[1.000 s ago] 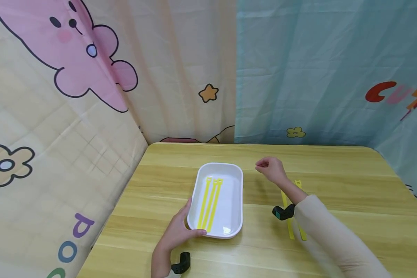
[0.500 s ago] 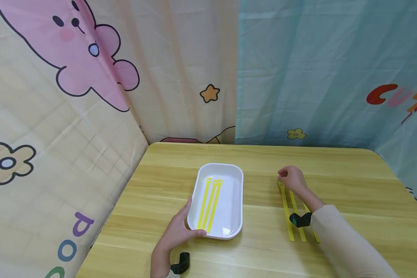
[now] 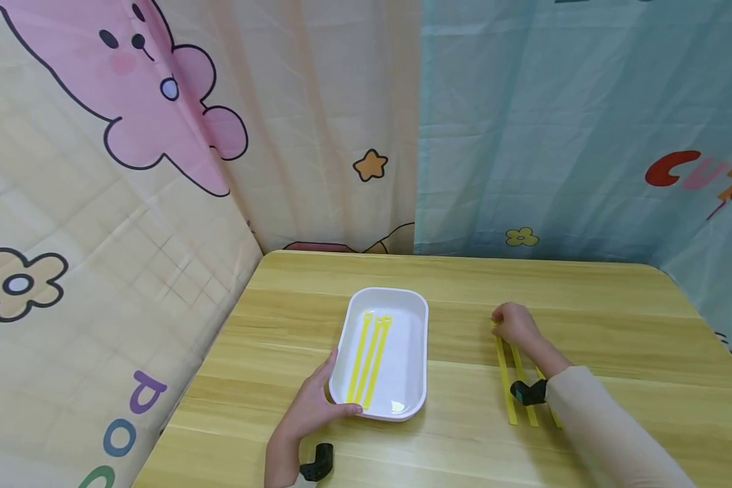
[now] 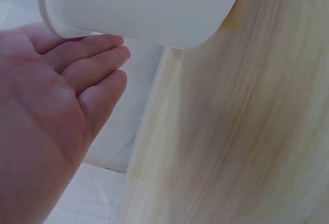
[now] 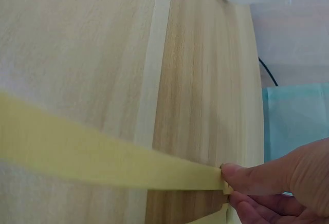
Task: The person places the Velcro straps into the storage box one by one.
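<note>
My left hand [image 3: 313, 403] holds the near-left corner of a white tray [image 3: 407, 366], its thumb on the near rim and its fingers along the left side. Inside the tray lie three flat yellow cable straps [image 3: 376, 366] with slotted ends. To the right of the tray, my right hand [image 3: 517, 327] pinches the far end of another yellow cable strap [image 3: 505, 386] between thumb and fingers. In the right wrist view this strap [image 5: 128, 165] stretches away from the fingertips. Two more straps [image 3: 530, 407] lie beside it, partly hidden under the hand and wrist.
A wooden table [image 3: 457, 440] carries everything. Patterned cloth [image 3: 317, 135] hangs behind and to the left of it. Each wrist wears a black camera, such as the right one [image 3: 528, 393]. The tray also shows at the top of the right wrist view.
My right hand has moved right and slightly nearer, from beside the tray to the straps, and now pinches the leftmost one. The left hand and tray have stayed in place.
</note>
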`<state>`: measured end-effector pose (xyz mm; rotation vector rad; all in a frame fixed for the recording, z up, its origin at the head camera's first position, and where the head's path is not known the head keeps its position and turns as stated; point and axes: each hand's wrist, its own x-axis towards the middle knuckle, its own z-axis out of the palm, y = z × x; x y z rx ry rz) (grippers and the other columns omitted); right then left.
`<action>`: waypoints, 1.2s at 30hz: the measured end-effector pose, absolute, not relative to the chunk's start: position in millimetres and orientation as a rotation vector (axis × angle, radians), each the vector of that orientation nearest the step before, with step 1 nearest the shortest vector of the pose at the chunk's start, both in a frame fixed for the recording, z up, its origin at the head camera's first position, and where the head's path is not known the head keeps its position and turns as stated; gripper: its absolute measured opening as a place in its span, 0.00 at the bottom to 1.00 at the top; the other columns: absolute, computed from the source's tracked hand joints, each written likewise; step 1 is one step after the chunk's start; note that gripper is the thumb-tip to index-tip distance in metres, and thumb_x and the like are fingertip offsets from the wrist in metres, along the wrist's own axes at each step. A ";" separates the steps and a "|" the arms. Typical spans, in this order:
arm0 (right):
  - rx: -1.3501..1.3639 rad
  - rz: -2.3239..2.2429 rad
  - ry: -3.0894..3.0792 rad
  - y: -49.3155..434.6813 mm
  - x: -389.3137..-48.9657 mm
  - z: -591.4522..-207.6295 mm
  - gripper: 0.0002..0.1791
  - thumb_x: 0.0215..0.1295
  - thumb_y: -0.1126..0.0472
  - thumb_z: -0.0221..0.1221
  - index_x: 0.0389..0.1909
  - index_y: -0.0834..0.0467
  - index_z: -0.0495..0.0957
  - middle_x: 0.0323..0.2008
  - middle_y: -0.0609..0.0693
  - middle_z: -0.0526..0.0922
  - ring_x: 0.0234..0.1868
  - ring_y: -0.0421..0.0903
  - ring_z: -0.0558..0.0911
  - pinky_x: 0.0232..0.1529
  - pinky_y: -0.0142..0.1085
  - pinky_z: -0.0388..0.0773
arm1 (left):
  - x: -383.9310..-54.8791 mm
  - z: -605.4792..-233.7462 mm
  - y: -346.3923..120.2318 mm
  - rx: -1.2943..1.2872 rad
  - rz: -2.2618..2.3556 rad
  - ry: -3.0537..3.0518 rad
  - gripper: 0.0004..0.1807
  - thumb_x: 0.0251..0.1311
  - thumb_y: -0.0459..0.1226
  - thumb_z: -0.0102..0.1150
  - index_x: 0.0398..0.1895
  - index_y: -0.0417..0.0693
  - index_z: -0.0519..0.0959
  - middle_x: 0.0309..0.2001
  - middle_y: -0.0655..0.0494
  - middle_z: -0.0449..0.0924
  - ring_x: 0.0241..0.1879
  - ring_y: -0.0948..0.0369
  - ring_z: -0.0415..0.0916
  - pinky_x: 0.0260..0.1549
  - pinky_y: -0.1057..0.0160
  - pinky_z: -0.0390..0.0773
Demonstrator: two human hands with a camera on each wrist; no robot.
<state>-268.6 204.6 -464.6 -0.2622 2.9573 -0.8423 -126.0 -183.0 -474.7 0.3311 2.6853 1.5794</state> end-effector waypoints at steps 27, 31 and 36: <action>-0.361 -0.883 2.898 205.4 -270.3 -468.4 0.07 0.47 0.73 0.66 0.28 0.68 0.80 0.25 0.53 0.77 0.28 0.49 0.73 0.32 0.43 0.74 | -125.3 -478.8 -182.7 0.320 1.597 2.672 0.63 0.31 0.50 0.77 0.70 0.42 0.50 0.69 0.47 0.51 0.67 0.51 0.48 0.61 0.45 0.49; -0.369 -0.907 2.895 208.2 -270.8 -469.8 0.05 0.47 0.72 0.66 0.26 0.67 0.79 0.24 0.51 0.77 0.27 0.48 0.73 0.29 0.40 0.74 | -125.4 -476.8 -182.5 0.330 1.586 2.683 0.63 0.31 0.49 0.77 0.70 0.40 0.50 0.69 0.46 0.51 0.67 0.51 0.48 0.61 0.46 0.50; -0.366 -0.955 2.876 210.7 -271.9 -468.8 0.03 0.49 0.70 0.66 0.25 0.65 0.81 0.22 0.49 0.78 0.25 0.45 0.73 0.25 0.35 0.72 | -126.7 -477.1 -183.4 0.337 1.578 2.686 0.63 0.31 0.50 0.77 0.70 0.39 0.50 0.69 0.47 0.51 0.67 0.51 0.48 0.61 0.46 0.50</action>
